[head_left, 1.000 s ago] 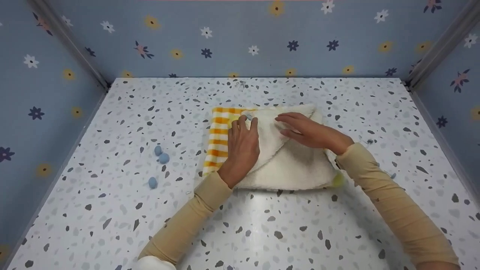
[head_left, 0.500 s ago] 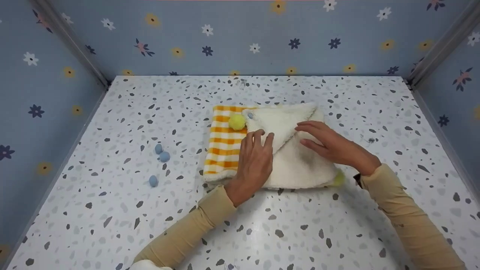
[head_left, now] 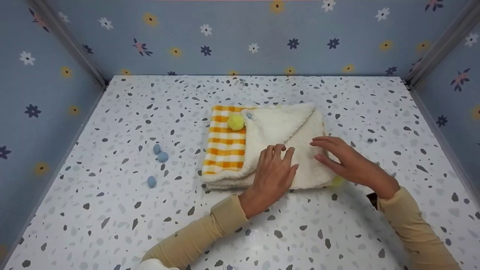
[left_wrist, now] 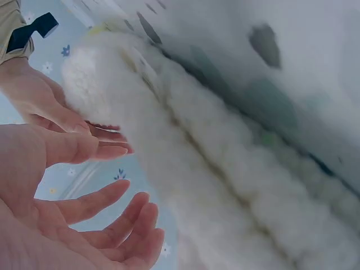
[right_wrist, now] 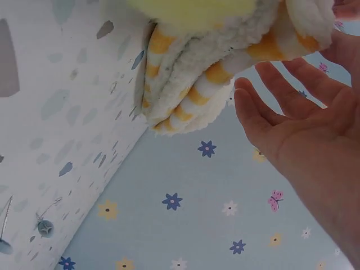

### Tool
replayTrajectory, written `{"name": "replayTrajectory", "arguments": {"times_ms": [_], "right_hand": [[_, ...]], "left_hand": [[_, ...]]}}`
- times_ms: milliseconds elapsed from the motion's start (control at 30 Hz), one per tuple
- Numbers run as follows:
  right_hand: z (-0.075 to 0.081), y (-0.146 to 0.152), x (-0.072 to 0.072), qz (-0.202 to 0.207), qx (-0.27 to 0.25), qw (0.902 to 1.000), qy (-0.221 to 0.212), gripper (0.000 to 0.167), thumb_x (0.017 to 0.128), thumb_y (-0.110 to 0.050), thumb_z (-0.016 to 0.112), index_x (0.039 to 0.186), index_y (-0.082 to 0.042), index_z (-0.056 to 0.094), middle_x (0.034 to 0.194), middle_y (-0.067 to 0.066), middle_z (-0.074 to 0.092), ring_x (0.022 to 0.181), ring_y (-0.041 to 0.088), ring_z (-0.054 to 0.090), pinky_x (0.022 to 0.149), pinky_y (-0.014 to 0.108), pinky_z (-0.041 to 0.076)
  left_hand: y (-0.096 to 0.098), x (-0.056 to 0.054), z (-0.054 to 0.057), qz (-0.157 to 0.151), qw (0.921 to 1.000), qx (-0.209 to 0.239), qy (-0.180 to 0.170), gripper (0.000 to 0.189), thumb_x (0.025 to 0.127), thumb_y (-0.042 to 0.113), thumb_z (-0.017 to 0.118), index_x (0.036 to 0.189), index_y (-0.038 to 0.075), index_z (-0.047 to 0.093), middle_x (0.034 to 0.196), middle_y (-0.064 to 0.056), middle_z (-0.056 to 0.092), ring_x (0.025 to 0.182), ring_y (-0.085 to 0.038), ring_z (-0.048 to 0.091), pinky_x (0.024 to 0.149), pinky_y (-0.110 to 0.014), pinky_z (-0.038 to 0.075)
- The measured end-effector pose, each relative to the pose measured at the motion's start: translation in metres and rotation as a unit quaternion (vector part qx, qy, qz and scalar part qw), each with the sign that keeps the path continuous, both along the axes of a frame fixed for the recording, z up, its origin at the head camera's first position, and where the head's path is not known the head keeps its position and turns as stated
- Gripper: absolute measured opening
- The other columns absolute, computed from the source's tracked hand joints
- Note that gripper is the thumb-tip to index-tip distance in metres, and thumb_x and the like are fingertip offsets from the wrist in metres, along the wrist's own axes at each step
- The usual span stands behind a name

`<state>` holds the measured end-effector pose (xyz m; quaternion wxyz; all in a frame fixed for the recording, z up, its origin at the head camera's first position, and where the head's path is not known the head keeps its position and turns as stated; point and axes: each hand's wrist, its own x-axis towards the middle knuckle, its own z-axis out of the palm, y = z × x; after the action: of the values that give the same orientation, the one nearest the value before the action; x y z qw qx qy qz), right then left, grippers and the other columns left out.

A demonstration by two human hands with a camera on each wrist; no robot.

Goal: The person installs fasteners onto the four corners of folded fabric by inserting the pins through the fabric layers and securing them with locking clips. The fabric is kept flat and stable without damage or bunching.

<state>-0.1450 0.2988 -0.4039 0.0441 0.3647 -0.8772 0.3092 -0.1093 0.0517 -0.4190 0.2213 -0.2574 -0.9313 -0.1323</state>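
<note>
A folded cloth (head_left: 225,142) lies on the speckled table, yellow-and-white checked outside and lined with cream fleece. One fleece corner is turned back, with a small blue egg-shaped piece (head_left: 249,116) at its tip. A yellow pompom (head_left: 236,122) shows beside that corner; another pompom (head_left: 337,181) is at the front right. My left hand (head_left: 272,182) is over the fleece near the front edge, fingers loosely bent, holding nothing. At the cloth's right side my right hand (head_left: 345,163) has its fingers extended and apart; in the right wrist view the palm (right_wrist: 315,135) holds nothing.
Several blue egg-shaped pieces lie on the table, including one near piece (head_left: 151,182) left of the cloth. Small metal-looking bits (head_left: 370,140) lie to the right. Flowered panels (head_left: 240,37) rise around the table's back and sides.
Both hands have moved right and toward the front over the cloth. The left hand has come off the turned-back corner, uncovering the pompom and the blue piece. The folded cloth stays in place.
</note>
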Motion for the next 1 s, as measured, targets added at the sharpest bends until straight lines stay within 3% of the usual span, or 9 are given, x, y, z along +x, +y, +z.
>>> {"name": "replayTrajectory", "arguments": {"times_ms": [167,400,567,667,800,1000], "right_hand": [[-0.002,0.012,0.011,-0.016,0.001,0.9998,0.008,0.041,0.096,0.001,0.068,0.136,0.004,0.060,0.140,0.023,0.056,0.131,0.036,0.051,0.110,0.009,0.024],[0.006,0.026,0.017,-0.051,0.000,0.9987,-0.007,0.033,0.100,-0.001,0.064,0.133,0.000,0.063,0.133,0.011,0.063,0.124,0.027,0.058,0.103,0.008,0.033],[0.006,0.036,0.019,-0.065,0.012,0.9978,0.000,0.029,0.099,0.000,0.065,0.128,0.001,0.065,0.126,0.011,0.065,0.117,0.027,0.061,0.097,0.010,0.037],[0.003,0.041,0.019,-0.072,0.030,0.9969,-0.009,0.026,0.100,-0.002,0.065,0.125,0.002,0.065,0.123,0.013,0.066,0.113,0.028,0.062,0.093,0.019,0.042],[0.000,0.048,0.020,-0.094,0.054,0.9935,-0.036,0.025,0.102,-0.009,0.064,0.125,0.003,0.066,0.124,0.015,0.064,0.115,0.032,0.062,0.091,0.040,0.047],[0.001,0.064,0.016,-0.107,0.080,0.9900,-0.045,0.028,0.098,-0.007,0.070,0.123,0.006,0.065,0.121,0.021,0.065,0.114,0.041,0.062,0.090,0.056,0.049]], "left_hand": [[0.013,0.007,-0.004,-0.031,0.9995,0.004,0.002,0.037,0.098,0.035,0.071,0.124,0.010,0.067,0.115,-0.007,0.060,0.101,-0.023,0.056,0.087,-0.034,0.048],[0.038,0.014,-0.009,-0.077,0.9969,-0.004,-0.016,0.047,0.094,0.041,0.076,0.126,0.009,0.064,0.112,-0.005,0.063,0.098,-0.021,0.058,0.082,-0.030,0.051],[0.052,0.014,-0.012,-0.080,0.9965,-0.020,0.010,0.048,0.086,0.031,0.083,0.124,0.009,0.062,0.107,-0.004,0.064,0.091,-0.019,0.060,0.073,-0.026,0.051],[0.053,0.013,-0.013,-0.080,0.9964,-0.022,0.020,0.042,0.087,0.019,0.080,0.123,0.007,0.061,0.104,-0.005,0.064,0.086,-0.019,0.061,0.068,-0.025,0.051],[0.049,0.010,-0.013,-0.093,0.9956,-0.004,0.013,0.037,0.091,0.004,0.070,0.127,0.003,0.059,0.100,-0.006,0.063,0.082,-0.020,0.061,0.066,-0.026,0.053],[0.042,0.007,-0.010,-0.118,0.9906,0.060,-0.038,0.030,0.098,-0.004,0.055,0.129,-0.001,0.054,0.101,-0.010,0.061,0.084,-0.021,0.061,0.069,-0.025,0.054]]}}
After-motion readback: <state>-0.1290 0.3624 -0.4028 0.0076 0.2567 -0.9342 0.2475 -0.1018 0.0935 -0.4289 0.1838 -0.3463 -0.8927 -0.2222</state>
